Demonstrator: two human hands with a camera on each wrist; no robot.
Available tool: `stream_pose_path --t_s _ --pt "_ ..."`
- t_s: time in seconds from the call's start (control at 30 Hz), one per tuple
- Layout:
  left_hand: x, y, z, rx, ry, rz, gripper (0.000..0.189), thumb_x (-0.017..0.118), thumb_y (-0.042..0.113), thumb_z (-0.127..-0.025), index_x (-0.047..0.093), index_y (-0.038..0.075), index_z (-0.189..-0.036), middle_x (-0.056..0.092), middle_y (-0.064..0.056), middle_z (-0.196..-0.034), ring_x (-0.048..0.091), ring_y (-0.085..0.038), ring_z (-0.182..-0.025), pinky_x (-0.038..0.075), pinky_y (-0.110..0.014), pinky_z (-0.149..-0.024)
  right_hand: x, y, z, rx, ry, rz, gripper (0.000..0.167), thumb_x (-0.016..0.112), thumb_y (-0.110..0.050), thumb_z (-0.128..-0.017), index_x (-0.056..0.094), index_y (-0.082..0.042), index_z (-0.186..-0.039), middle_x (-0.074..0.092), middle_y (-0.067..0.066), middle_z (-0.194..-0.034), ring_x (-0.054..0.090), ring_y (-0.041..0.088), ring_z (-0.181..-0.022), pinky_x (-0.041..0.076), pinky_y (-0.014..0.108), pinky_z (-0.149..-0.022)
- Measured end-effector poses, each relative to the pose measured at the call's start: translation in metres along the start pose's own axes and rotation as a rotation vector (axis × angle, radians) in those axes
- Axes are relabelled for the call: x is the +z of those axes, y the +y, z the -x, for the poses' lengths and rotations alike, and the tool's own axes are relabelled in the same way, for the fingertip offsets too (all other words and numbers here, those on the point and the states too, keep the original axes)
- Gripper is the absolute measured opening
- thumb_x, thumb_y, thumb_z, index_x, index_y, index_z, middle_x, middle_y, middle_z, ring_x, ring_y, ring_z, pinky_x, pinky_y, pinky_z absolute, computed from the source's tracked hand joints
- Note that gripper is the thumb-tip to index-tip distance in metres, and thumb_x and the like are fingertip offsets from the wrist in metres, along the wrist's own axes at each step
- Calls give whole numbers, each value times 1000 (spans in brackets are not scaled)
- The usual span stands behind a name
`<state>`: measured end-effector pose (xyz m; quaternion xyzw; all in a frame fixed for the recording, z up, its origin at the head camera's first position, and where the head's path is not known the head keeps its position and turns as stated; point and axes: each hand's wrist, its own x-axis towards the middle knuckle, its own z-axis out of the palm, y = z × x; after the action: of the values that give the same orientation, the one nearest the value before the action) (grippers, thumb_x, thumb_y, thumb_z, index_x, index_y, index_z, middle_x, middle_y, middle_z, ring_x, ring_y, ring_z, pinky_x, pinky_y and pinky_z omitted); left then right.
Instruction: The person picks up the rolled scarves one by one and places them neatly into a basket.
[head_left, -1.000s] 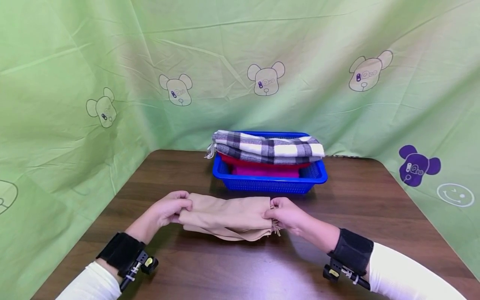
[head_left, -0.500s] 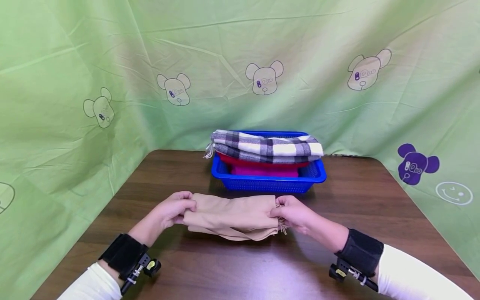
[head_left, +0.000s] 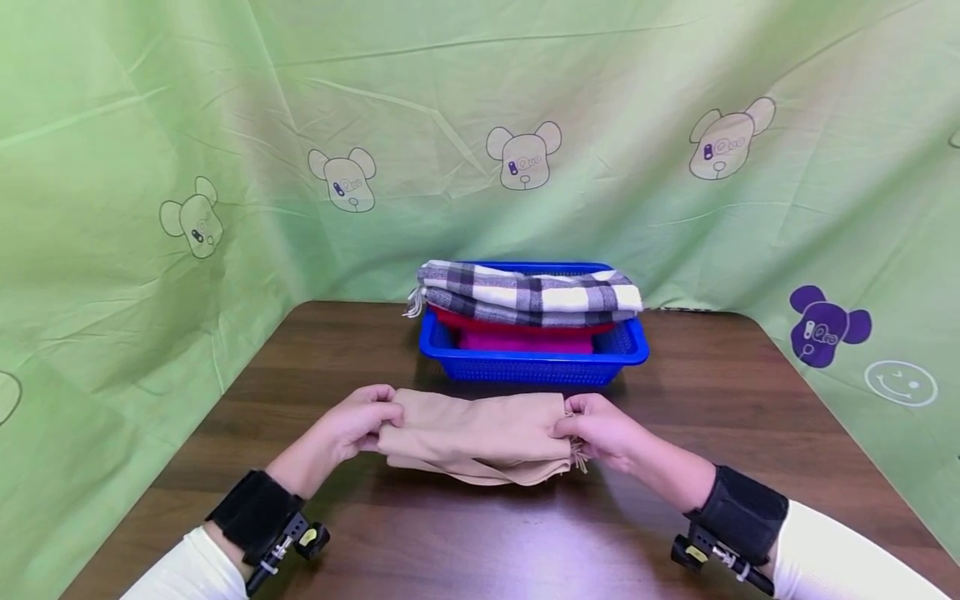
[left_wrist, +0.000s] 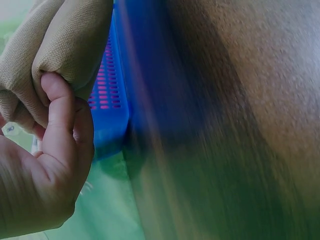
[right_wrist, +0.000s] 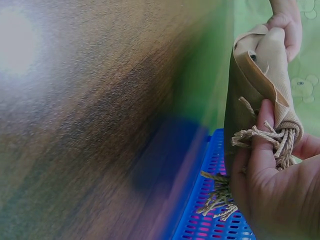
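Observation:
A folded beige scarf point(head_left: 480, 433) with fringe at its right end is stretched between both hands, in front of the basket. My left hand point(head_left: 365, 421) grips its left end, the thumb on top; the left wrist view shows the fingers point(left_wrist: 61, 105) curled into the folded layers. At the fringed end, my right hand point(head_left: 600, 429) pinches the cloth, with tassels point(right_wrist: 280, 142) hanging past the fingers in the right wrist view. The scarf is held above the table, its lower layers sagging slightly in the middle.
Behind the scarf stands a blue plastic basket point(head_left: 525, 367). In it lie a pink cloth point(head_left: 525, 340), a red cloth point(head_left: 517, 323) and, on top, a folded black-and-white checked scarf point(head_left: 540, 296). A green curtain point(head_left: 435, 125) surrounds the brown wooden table point(head_left: 330, 350).
Both hands have shifted slightly to the right with the beige scarf between them. Basket and its contents stay in place, while the whole view drifts a little.

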<state>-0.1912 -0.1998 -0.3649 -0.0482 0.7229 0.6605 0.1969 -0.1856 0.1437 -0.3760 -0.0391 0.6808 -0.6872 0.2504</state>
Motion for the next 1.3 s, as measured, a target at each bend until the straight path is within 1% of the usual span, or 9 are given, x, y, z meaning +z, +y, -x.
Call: stream_pose_path --t_s 0.23,0.4,0.6,0.87,1.07,1.2,1.3 --pt "6 3 -1 1 -7 -1 18 57 -2 -71 47 10 -79 51 -3 -71 54 -12 -57 46 -23 -48 -4 -1 5 2 3 -1 13 60 5 -80 51 -3 -84 62 4 -72 61 13 -64 52 25 -57" --pt "11 4 -2 3 -16 1 18 57 -3 -71 46 10 -78 51 -2 -69 53 -11 -57 45 -22 -48 -8 -2 10 2 20 4 12 61 4 -80 52 -2 -85 63 4 -73 61 13 -64 52 25 -58" --pt "17 6 -2 8 -24 14 18 57 -3 -72 46 11 -78 50 -1 -68 54 -11 -57 46 -23 -48 -14 -2 13 7 30 13 13 61 3 -79 52 -1 -88 64 5 -73 61 13 -63 51 24 -57" --pt "27 8 -1 7 -11 36 19 58 -3 -72 47 11 -78 49 0 -65 53 -11 -56 46 -22 -48 -21 -2 19 0 43 17 14 61 2 -79 53 0 -90 64 4 -74 61 12 -64 51 24 -57" --pt "33 7 -1 17 -2 48 19 58 -2 -72 47 12 -77 44 3 -61 49 -11 -54 43 -22 -47 -27 -7 23 -2 49 41 14 61 0 -80 54 0 -92 64 4 -74 61 12 -62 50 23 -55" --pt "36 8 0 21 10 57 19 58 -3 -71 47 11 -77 46 1 -64 50 -12 -56 44 -23 -48 -29 -12 25 -14 56 67 14 61 -2 -81 55 0 -92 64 3 -72 60 10 -59 49 22 -52" --pt "37 10 1 16 24 66 19 59 -3 -70 47 10 -78 48 -2 -68 52 -14 -58 46 -24 -49 -30 -17 26 -18 65 76 13 61 -3 -82 54 0 -92 64 3 -72 60 11 -60 49 22 -53"
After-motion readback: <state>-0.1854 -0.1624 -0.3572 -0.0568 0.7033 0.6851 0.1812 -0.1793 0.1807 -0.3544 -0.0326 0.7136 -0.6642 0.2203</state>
